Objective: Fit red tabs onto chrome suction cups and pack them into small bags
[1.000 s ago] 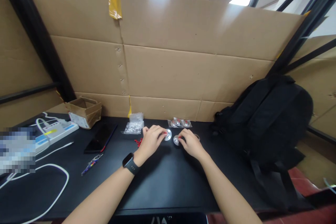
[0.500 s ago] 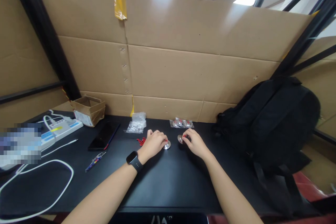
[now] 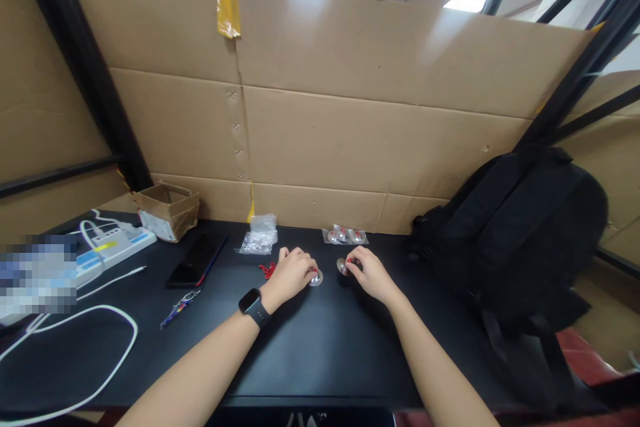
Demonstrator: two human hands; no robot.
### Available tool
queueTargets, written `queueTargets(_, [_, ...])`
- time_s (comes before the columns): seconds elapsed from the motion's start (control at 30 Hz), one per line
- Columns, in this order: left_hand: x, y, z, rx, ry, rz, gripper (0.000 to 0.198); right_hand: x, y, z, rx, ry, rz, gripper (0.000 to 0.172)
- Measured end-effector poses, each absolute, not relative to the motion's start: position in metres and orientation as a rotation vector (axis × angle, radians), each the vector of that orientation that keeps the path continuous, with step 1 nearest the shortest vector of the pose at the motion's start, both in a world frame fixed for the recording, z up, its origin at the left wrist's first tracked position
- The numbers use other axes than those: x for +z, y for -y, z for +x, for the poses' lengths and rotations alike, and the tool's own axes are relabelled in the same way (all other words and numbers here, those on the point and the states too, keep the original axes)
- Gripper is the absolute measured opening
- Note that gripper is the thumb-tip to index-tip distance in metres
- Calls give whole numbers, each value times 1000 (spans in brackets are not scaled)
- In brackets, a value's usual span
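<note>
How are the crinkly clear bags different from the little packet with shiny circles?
The crinkly clear bags look empty; the little packet holds silver discs with red bits. The bags are crumpled and heaped; the packet lies flat. The bags sit beyond the left hand, which holds the left disc; the packet beyond the right hand, holding the right disc. Both are see-through plastic on the black table.

Black tabletop (image 3: 310, 353) nearer than left hand (image 3: 293, 273) and right hand (image 3: 370, 275) is left free. Rightward passage is blocked by large black fabric backpack (image 3: 520, 233). Behind, desk is closed by tall brown cardboard wall (image 3: 350, 147); clear plastic bags (image 3: 259, 240) and packeted silver discs (image 3: 345, 236) lie at its foot. Leftward, flat black phone (image 3: 196, 259), multicoloured keychain (image 3: 177, 310), looped white cable (image 3: 134, 337) are met.
</note>
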State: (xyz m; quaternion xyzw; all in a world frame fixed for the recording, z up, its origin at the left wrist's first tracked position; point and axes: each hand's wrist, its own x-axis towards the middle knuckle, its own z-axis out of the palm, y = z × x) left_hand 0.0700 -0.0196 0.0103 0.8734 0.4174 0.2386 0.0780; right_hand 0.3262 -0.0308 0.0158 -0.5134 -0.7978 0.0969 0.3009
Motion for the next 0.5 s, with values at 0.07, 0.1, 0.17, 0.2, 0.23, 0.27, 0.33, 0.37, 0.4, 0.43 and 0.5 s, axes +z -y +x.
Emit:
queueTargets(0.07, [10, 19, 70, 705, -1246, 2618, 18, 15, 30, 326, 258, 2121, -1360, 11])
queueTargets(0.1, [10, 18, 69, 702, -1239, 2618, 17, 15, 30, 327, 258, 2121, -1360, 11])
queueTargets(0.17, [14, 15, 63, 709, -1210, 2622, 17, 14, 30, 327, 260, 2120, -1362, 10])
queueTargets(0.2, [17, 12, 58, 724, -1196, 2624, 19, 14, 30, 327, 260, 2120, -1362, 10])
queueTargets(0.23, [21, 8, 52, 742, -1186, 2628, 22, 14, 30, 327, 260, 2120, -1361, 10])
queueTargets(0.27, [25, 4, 44, 768, -1191, 2629, 23, 14, 30, 327, 260, 2121, -1359, 10])
queueTargets(0.33, [34, -4, 24, 807, -1257, 2623, 24, 15, 30, 327, 264, 2121, -1354, 10])
queueTargets(0.37, [39, -8, 13, 822, -1330, 2615, 24, 15, 30, 327, 268, 2121, -1351, 10])
queueTargets(0.4, [42, -11, 2, 851, -1442, 2591, 24, 15, 30, 327, 274, 2120, -1348, 10])
queueTargets(0.43, [45, -14, -8, 862, -1552, 2567, 26, 15, 31, 326, 280, 2116, -1347, 10])
queueTargets(0.5, [48, -18, -26, 786, -1715, 2527, 28, 16, 31, 326, 287, 2108, -1348, 9])
